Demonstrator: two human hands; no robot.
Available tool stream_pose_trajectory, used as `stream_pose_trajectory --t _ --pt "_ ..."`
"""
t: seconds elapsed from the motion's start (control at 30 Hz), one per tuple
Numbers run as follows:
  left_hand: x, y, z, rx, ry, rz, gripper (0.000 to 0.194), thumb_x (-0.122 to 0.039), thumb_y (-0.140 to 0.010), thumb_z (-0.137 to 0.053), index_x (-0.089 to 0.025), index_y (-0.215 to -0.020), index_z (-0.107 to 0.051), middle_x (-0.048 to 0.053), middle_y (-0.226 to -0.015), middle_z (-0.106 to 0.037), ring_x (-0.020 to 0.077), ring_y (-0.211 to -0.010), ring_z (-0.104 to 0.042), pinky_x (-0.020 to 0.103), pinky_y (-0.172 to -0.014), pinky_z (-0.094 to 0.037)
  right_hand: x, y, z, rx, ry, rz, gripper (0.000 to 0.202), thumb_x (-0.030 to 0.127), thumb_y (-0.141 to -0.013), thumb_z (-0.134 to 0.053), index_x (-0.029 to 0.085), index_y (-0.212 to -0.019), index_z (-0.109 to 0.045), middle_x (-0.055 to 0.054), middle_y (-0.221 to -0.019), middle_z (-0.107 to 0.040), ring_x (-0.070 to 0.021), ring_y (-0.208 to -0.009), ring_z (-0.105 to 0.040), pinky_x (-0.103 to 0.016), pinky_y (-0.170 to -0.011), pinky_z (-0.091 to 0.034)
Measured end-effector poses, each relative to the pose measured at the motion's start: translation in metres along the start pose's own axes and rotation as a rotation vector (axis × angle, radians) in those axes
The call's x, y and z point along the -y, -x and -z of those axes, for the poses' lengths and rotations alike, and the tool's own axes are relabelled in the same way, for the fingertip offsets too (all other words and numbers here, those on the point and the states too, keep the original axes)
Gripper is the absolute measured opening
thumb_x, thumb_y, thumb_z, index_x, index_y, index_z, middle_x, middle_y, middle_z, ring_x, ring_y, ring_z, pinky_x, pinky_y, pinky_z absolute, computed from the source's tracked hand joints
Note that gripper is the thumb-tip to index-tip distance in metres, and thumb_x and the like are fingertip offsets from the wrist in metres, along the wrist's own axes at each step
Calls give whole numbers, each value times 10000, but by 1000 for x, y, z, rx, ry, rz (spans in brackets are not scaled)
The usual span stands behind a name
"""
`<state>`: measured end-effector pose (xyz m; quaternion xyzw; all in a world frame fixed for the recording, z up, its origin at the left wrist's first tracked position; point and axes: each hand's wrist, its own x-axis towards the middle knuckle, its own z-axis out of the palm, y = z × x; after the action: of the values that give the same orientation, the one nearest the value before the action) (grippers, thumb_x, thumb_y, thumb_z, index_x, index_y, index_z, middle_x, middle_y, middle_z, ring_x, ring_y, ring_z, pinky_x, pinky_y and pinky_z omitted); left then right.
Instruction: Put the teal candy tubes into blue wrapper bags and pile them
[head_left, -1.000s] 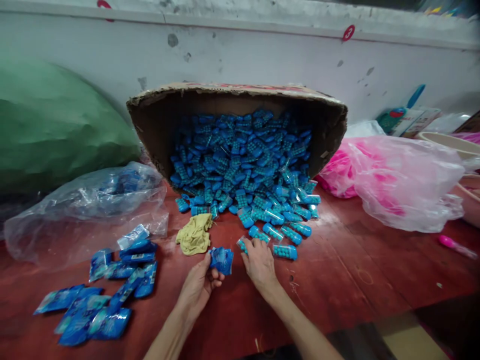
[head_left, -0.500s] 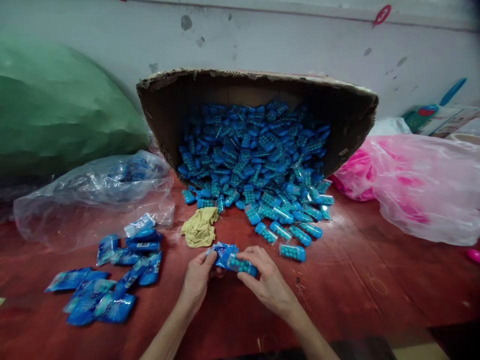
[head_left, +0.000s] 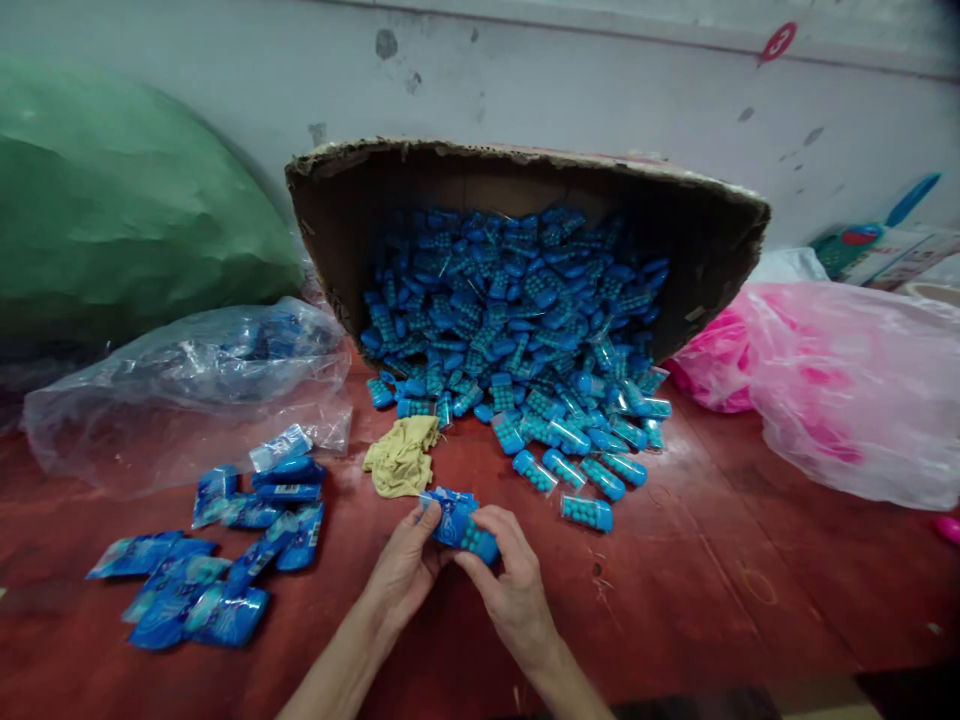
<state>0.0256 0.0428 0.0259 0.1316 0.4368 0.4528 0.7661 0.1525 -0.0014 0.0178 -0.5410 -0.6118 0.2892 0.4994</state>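
My left hand (head_left: 411,560) is closed on a small blue printed packet (head_left: 452,518), its thumb on the packet's left side. In my right hand (head_left: 510,575), thumb and fingers grip a clear bottle (head_left: 477,542) with a blue cap and turquoise balls inside. Most of the bottle's far end sits inside the packet's mouth; the capped end sticks out on the right. Behind the hands lies a crumpled yellow cloth (head_left: 401,456). Several filled blue packets (head_left: 229,610) lie on the red table to the left. Loose bottles (head_left: 587,512) lie to the right of the hands.
A cardboard box (head_left: 720,230) on its side spills a heap of similar bottles (head_left: 510,300) onto the table. A clear plastic bag (head_left: 187,370) and a big green sack (head_left: 135,200) are at left. A bag of pink items (head_left: 847,390) lies at right.
The bottle has moved left, deeper into the packet, with my right hand following it. My left hand keeps its hold on the packet. The view has shifted slightly.
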Motion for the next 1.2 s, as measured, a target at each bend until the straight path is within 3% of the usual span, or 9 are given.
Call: stream_pose_trajectory --t 0.2,0.37,0.43,0.6,0.77,0.87,0.97,1.07,1.2 --pt "5 4 -3 -51 105 57 97 -220 -677 -658 -145 -714 -608 11 -658 -681 109 -583 -614 213 -565 -505 -2 7 -12 -76 44 -13 377 167 -785 -540 230 -1155 -508 -94 -1133 -549 -231 -1072 -511 -375 -900 -447" --pt "-5 5 2 21 -34 165 124 -213 -690 -642 -129 -780 -622 46 -710 -696 146 -595 -636 251 -535 -517 14 -4 14 186 -165 -132 347 141 -830 -467 248 -1154 -533 -61 -1198 -529 -201 -1109 -493 -353 -955 -404" --pt "-8 4 3 53 -66 202 133 -208 -692 -638 -129 -797 -623 49 -705 -694 153 -593 -638 263 -529 -518 15 -7 19 227 -231 -128 373 131 -819 -490 257 -1169 -517 -47 -1183 -546 -194 -1091 -509 -348 -942 -420" --pt "-11 5 -3 42 -45 141 114 -227 -667 -663 -134 -715 -617 28 -654 -676 128 -585 -620 241 -568 -504 10 5 3 81 14 39 390 125 -824 -476 253 -1191 -509 -64 -1175 -560 -205 -1095 -505 -369 -948 -420" --pt "-11 8 1 123 -45 210 140 -218 -655 -675 -128 -755 -636 30 -656 -663 110 -554 -594 220 -540 -479 9 7 2 97 -40 5 499 256 -721 -658 278 -1194 -501 -65 -1137 -580 -231 -1064 -519 -389 -924 -431" --pt "-11 8 5 215 6 245 181 -175 -678 -650 -137 -855 -642 44 -737 -679 129 -633 -617 247 -608 -491 7 -4 16 196 -189 -82 616 357 -647 -709 297 -1215 -477 -59 -1242 -505 -247 -1162 -437 -421 -980 -355" --pt "-8 9 2 247 72 252 168 -133 -655 -660 -146 -822 -653 34 -755 -687 130 -659 -624 261 -670 -494 8 -12 25 308 -338 -116 541 415 -678 -661 294 -1185 -515 -52 -1285 -472 -241 -1199 -402 -414 -1010 -306" --pt "-5 12 -5 265 78 275 173 -122 -633 -671 -131 -806 -662 48 -769 -691 144 -702 -630 247 -672 -491 11 -9 22 257 -412 -151 551 402 -643 -697 284 -1158 -542 -55 -1241 -515 -246 -1159 -448 -403 -980 -348" --pt "-1 18 -13 228 81 273 141 -93 -642 -656 -134 -777 -665 20 -735 -686 102 -640 -617 181 -591 -476 13 1 8 76 -394 -198 437 247 -657 -705 287 -1079 -601 -43 -1138 -579 -233 -1067 -517 -365 -905 -423"
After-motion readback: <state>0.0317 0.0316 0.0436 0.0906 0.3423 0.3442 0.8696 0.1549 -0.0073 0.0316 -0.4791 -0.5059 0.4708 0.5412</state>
